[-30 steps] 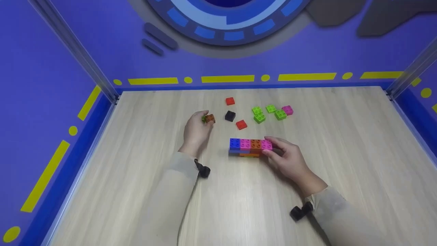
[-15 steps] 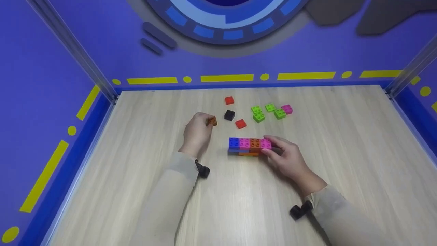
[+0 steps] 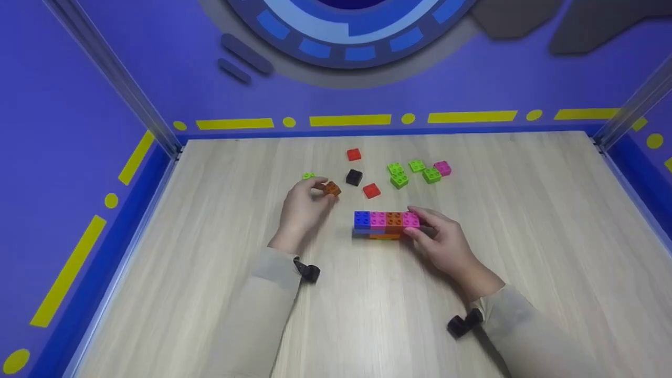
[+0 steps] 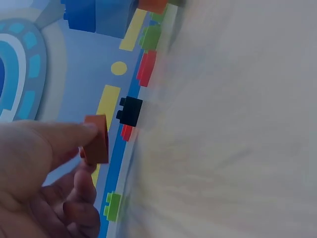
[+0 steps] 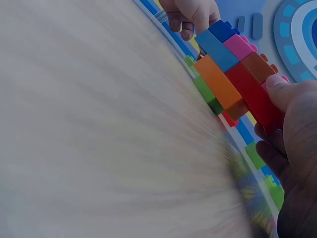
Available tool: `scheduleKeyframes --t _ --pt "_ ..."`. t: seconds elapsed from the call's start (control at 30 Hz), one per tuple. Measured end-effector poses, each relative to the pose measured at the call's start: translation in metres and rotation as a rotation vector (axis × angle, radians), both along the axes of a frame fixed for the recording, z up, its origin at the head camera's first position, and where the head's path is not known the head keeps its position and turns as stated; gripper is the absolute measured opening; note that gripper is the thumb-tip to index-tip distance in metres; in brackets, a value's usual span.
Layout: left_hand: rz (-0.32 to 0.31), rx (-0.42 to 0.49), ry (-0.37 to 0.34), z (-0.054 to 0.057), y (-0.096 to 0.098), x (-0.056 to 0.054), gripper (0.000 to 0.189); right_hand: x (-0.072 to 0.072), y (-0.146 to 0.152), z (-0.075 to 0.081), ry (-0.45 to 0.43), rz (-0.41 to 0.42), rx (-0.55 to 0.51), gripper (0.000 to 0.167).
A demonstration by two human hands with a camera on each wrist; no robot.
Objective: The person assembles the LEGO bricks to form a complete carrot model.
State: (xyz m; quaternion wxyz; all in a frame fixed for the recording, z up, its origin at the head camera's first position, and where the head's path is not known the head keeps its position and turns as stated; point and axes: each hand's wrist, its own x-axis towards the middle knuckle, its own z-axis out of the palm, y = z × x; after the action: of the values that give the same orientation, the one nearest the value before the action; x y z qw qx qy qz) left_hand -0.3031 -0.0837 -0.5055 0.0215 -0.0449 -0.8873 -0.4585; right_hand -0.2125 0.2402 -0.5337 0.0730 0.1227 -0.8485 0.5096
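Note:
My left hand (image 3: 303, 210) pinches a small brown toy brick (image 3: 331, 189) between thumb and fingers; in the left wrist view this brick (image 4: 96, 140) is held with its studs facing away. My right hand (image 3: 443, 242) grips the right end of a built block of toy bricks (image 3: 387, 220). The block's top row runs blue, pink, brown, pink. Underneath, the right wrist view shows a light blue brick (image 5: 216, 51), a red brick (image 5: 255, 101) and an orange brick (image 5: 219, 83). The thumb covers part of the end pink brick.
Beyond the left hand lies a lime green brick (image 3: 308, 176). A black brick (image 3: 354, 177) sits between a far red brick (image 3: 354, 154) and a nearer red brick (image 3: 371, 190). Several lime bricks (image 3: 399, 180) and a pink brick (image 3: 442, 168) lie farther right. A blue wall (image 3: 346, 100) stands behind.
My left hand has shifted slightly right and nearer with the brown brick, uncovering the lime brick behind it. The right hand and the block have barely moved.

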Motion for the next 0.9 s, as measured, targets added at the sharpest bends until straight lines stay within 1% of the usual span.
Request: scheduleKeyframes --t 0.13,0.27,0.4,0.53,0.63,0.77,0.9 --pt "-0.045 0.114 0.023 -0.001 -0.002 0.003 0.045 0.0 0.0 0.001 0.005 -0.006 0.012 0.054" --pt "-0.096 0.235 0.035 -0.003 0.0 0.005 0.041 0.0 0.001 0.002 0.017 -0.004 0.016 0.056" --pt "-0.156 0.341 0.042 -0.008 0.004 0.011 0.037 0.002 0.002 0.0 -0.007 0.0 0.024 0.06" --pt "-0.235 0.407 0.046 -0.012 0.011 0.017 0.036 0.004 0.003 -0.001 -0.029 -0.004 0.029 0.063" --pt "-0.281 0.449 0.035 -0.014 0.016 0.02 0.036 0.003 0.003 -0.001 -0.037 -0.008 0.015 0.063" --pt "-0.307 0.496 0.023 -0.015 0.019 0.022 0.037 0.002 0.001 0.0 -0.039 -0.016 0.007 0.059" --pt "-0.333 0.526 0.025 -0.013 0.022 0.024 0.039 0.001 -0.001 0.0 -0.014 -0.025 0.035 0.054"
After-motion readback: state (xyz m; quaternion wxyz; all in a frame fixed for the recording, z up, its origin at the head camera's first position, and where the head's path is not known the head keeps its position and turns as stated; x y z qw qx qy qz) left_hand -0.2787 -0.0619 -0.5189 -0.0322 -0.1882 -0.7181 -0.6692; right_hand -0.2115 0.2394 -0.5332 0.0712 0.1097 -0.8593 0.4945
